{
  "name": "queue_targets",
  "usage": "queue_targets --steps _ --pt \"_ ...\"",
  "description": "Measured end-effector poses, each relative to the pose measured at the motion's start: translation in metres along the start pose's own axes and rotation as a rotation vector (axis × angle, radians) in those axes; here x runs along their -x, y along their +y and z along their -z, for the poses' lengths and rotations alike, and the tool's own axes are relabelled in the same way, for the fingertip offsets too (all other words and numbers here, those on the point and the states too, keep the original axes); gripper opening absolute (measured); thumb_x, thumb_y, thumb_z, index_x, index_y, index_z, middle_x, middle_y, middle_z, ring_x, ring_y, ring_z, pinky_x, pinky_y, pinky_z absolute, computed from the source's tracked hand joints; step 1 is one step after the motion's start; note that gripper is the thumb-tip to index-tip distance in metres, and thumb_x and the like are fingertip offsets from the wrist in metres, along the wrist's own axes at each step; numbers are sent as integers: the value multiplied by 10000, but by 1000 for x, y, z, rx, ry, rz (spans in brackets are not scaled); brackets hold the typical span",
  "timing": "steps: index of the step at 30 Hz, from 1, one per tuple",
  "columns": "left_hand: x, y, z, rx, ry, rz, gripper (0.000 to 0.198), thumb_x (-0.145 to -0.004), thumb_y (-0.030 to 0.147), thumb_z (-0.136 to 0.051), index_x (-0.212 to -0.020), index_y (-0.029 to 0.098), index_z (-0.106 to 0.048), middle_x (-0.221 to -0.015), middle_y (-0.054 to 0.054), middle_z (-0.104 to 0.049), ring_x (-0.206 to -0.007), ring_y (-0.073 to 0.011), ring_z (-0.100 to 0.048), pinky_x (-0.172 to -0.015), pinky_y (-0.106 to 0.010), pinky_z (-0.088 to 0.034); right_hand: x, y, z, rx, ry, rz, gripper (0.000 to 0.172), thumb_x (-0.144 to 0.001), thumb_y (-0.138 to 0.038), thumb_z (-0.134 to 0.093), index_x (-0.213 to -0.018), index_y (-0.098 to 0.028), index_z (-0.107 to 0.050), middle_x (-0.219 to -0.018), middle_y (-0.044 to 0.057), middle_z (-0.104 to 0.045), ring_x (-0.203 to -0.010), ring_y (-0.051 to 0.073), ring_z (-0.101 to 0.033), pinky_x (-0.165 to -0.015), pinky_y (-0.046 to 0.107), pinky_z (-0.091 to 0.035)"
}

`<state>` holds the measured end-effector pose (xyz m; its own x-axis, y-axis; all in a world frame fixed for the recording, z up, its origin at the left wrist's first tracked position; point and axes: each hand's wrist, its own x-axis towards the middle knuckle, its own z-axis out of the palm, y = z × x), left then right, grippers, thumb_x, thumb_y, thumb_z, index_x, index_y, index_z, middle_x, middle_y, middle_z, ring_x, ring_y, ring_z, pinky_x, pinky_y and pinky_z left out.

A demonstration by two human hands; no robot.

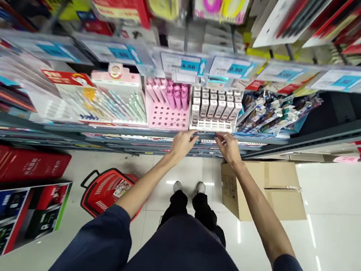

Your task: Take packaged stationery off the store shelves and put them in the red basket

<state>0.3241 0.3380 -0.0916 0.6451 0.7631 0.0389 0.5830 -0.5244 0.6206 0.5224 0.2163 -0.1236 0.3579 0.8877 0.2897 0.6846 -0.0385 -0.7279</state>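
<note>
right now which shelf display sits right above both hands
The white tray of small boxed items, above the left hand and right hand; the pink display sits to its left.

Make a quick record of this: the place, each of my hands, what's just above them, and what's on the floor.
Place: shop aisle, shelves of packaged small goods
Left hand: at a dark flat item on the shelf edge, grip unclear
Right hand: at the same item, grip unclear
Above hands: white tray of small boxes, pink display stand to its left
Floor: red shopping basket, cardboard box
</note>
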Motion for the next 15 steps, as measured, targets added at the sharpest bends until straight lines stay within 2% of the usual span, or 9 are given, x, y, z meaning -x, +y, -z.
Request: queue_targets --steps 3,6,10,13,15 --pt "-1 -5 -13 -64 13 -6 274 -933 274 -640 -1190 237 -729 -879 -64 -770 -834 -275 -721 -752 -355 -494 -2 12 -10 -16 10 1 214 -958 -329 -609 -1057 -171 -714 -934 75 -717 -758 173 -646 -721 302 -541" --pt "-3 -11 -23 -54 76 -2 234 -922 252 -651 -1145 250 -720 -829 -31 -751 -773 -230 -702 -741 -328 -491 -4 18 -15 0 30 10 208 -954 -346 -622 -1032 -172 -705 -875 46 -693 -717 159 -616 -719 295 -512" --pt "-10 -20 -36 111 175 3 108 -906 235 -654 -996 206 -706 -679 10 -684 -667 -167 -651 -714 -288 -497 -10 16 -13 20 19 83 214 -966 -345 -606 -1079 -180 -684 -911 37 -682 -693 144 -572 -726 296 -483" --pt "-14 -25 -40 225 176 -29 99 -923 240 -608 -933 187 -691 -630 23 -643 -633 -146 -641 -699 -270 -501 -16 16 -13 44 14 153 185 -979 -328 -572 -968 -180 -681 -918 51 -674 -713 156 -559 -755 317 -489" --pt "-15 -28 -41 220 169 -59 115 -931 251 -594 -926 182 -686 -631 21 -633 -649 -144 -645 -712 -269 -501 -19 18 -14 39 15 172 211 -991 -345 -550 -926 -184 -669 -891 58 -659 -745 175 -568 -793 343 -506"
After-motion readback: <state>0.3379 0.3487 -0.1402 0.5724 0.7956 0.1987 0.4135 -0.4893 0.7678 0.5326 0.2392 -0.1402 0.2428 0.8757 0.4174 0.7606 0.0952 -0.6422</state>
